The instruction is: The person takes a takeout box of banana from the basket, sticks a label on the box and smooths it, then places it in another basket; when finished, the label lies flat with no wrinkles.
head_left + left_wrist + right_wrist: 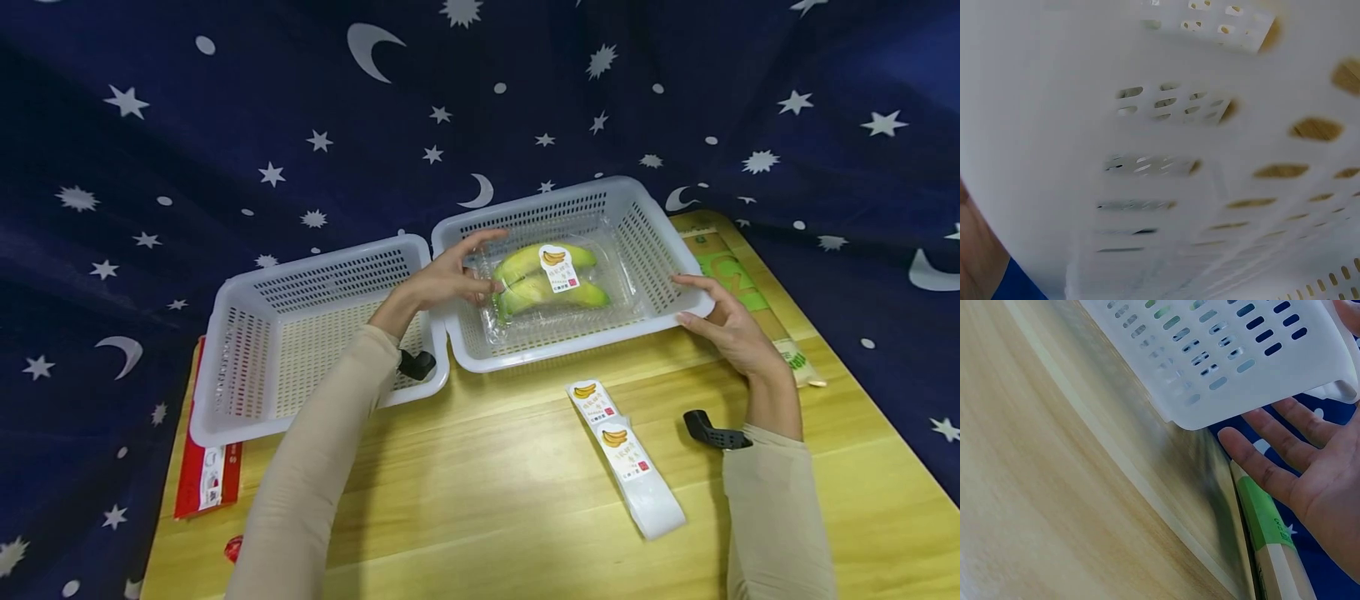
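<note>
A clear plastic box point(615, 287) with yellow-green bananas point(525, 263) inside lies in the right-hand white basket point(540, 357). A white label point(558, 268) with a banana picture is stuck on its lid. My left hand point(446, 279) reaches over the basket's left rim and holds the box at its left end, thumb on top. At the basket's right end my right hand point(727, 323) grips the rim; in the right wrist view several fingers point(1257, 465) spread outside, below the rim. Basket wall fills the left wrist view, hiding the left fingers.
A second white basket point(318, 250) stands to the left, over a red packet point(210, 475). In front lies a strip of banana labels point(618, 450). A green-and-brown package point(738, 279) is behind the right hand. A starry dark cloth point(300, 100) hangs at the back.
</note>
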Demonstrator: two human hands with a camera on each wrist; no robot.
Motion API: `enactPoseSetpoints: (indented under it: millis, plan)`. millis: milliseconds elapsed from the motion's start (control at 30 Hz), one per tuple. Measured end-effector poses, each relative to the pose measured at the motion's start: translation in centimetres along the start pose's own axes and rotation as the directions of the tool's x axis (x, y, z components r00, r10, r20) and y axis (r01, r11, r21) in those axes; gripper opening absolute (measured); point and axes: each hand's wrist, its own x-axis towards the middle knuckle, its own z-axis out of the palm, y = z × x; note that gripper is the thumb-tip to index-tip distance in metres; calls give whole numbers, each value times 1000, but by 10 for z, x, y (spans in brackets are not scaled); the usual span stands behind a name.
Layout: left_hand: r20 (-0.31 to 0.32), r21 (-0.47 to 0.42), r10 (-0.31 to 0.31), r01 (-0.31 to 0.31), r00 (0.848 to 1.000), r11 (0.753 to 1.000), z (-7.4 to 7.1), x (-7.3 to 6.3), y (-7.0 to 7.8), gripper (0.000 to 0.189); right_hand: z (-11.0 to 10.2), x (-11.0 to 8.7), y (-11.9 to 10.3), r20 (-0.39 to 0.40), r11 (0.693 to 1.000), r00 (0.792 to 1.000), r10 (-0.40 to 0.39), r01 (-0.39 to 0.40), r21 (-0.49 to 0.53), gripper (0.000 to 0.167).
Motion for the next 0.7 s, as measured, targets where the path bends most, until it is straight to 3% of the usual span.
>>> enactPoseSetpoints:
  millis: [400,700]
  plan:
    - [-14,46,12,-12,1000,999,3,5,-1,84,1,0,0,3,1000,1000,-17,17,-2,57]
    - [-57,62,-35,38,998,997,5,7,1,79,1,0,0,4,1000,1000,-13,13,6,57]
